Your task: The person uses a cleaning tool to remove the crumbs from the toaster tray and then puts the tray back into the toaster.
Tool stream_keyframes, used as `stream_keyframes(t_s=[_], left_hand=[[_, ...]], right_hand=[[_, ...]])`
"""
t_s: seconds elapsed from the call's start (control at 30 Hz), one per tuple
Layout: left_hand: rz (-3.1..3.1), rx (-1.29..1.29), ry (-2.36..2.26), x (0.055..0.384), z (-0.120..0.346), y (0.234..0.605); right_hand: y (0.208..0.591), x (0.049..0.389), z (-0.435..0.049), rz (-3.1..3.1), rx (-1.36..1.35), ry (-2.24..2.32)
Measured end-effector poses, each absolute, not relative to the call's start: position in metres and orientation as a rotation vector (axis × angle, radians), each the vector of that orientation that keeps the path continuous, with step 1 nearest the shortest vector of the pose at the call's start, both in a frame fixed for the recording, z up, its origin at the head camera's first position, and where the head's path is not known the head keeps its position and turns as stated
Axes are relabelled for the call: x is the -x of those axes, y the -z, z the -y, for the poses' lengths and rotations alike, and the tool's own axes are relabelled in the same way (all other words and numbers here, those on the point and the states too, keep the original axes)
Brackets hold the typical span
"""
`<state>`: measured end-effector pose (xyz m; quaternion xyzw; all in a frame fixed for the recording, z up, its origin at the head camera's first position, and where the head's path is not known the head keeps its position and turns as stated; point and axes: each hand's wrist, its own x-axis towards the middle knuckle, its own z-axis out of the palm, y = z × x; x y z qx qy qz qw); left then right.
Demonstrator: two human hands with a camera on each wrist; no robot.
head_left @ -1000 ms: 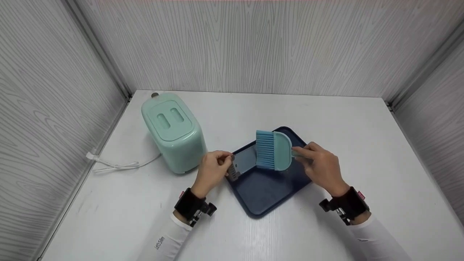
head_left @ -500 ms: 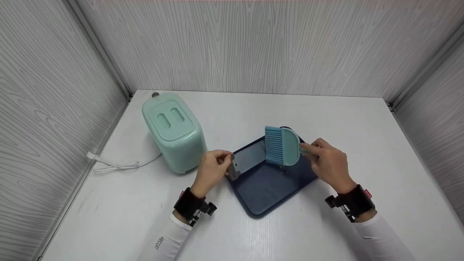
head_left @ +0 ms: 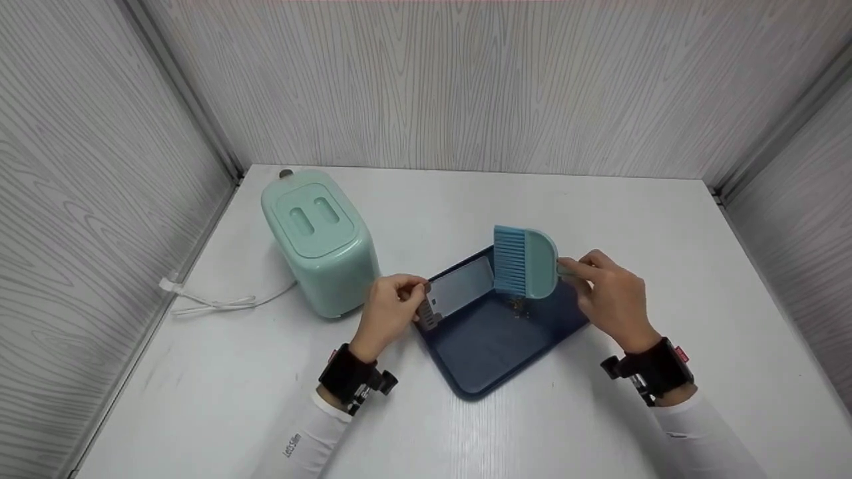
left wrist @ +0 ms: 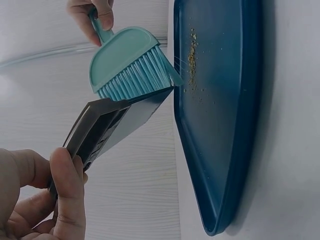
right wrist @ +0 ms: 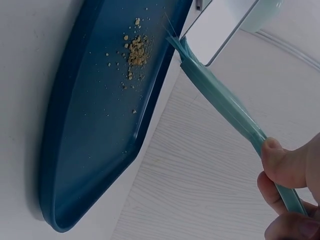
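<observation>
My left hand pinches the dark end of a flat silver crumb tray, tilted over a dark blue tray. In my right hand is the thin handle of a mint brush, gripped between thumb and fingers. Its blue bristles lie against the far end of the crumb tray, their tips bent at its edge. Below that edge, a small heap of yellow-brown crumbs lies on the blue tray, with finer bits scattered around.
A mint toaster with a covered top stands left of the blue tray. Its white cord lies bundled on the white table. Wood-grain panels enclose the back and both sides.
My right hand has drawn the brush rightward and slightly away along the crumb tray, uncovering more of its silver surface. Crumbs now show on the blue tray below. My left hand has stayed nearly still.
</observation>
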<state>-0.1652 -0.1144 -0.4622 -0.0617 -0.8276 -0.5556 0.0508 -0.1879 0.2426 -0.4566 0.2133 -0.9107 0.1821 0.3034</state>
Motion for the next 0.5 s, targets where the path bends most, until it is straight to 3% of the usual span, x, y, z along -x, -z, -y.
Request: stream_keyframes(t_s=[0.5], left_hand=[[2.513, 0.157, 1.719, 0.165, 0.114, 0.462]], right_hand=[[0.451, 0.189, -0.256, 2.405, -0.422, -0.586]])
